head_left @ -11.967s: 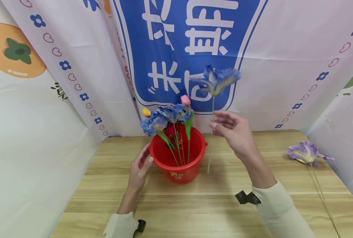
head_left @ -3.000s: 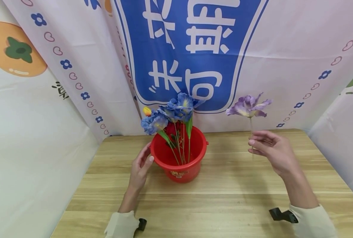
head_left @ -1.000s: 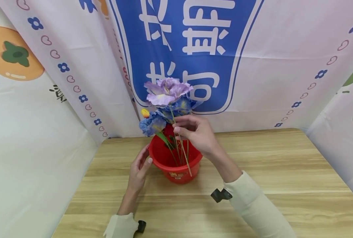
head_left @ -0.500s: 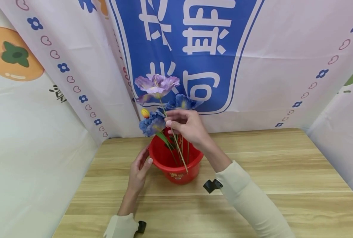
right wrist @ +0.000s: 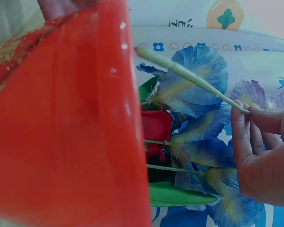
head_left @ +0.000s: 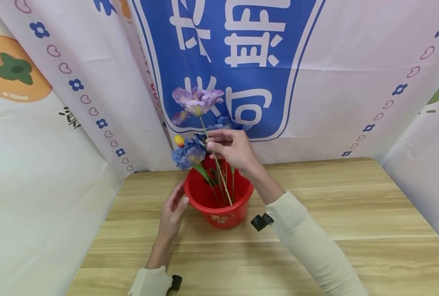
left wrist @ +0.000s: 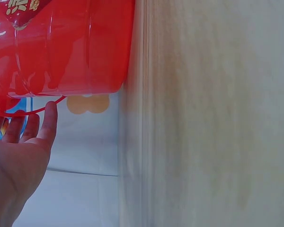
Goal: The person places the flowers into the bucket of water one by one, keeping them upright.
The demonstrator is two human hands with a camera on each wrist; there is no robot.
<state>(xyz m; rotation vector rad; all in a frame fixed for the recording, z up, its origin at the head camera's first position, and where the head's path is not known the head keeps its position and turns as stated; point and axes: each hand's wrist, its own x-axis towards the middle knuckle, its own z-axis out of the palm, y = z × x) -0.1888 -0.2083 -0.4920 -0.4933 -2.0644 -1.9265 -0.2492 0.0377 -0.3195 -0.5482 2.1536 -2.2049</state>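
My right hand pinches the stem of a purple artificial flower between thumb and fingers, above the red bucket. The stem slants down with its lower end at the bucket's near rim; in the right wrist view that stem reaches the rim. Inside the bucket stand blue flowers, a yellow tulip and a red flower, partly hidden by my right hand. My left hand rests against the bucket's left side. In the left wrist view its fingers touch the thin red handle.
The bucket stands on a wood-grain table near its back edge. A printed cloth hangs directly behind the table, and white cloth also rises at both sides.
Earlier my right hand held a blue flower, then the purple one from the right of the table. It has brought the purple flower over the bucket, lately raising its stem end. My left hand stays put.
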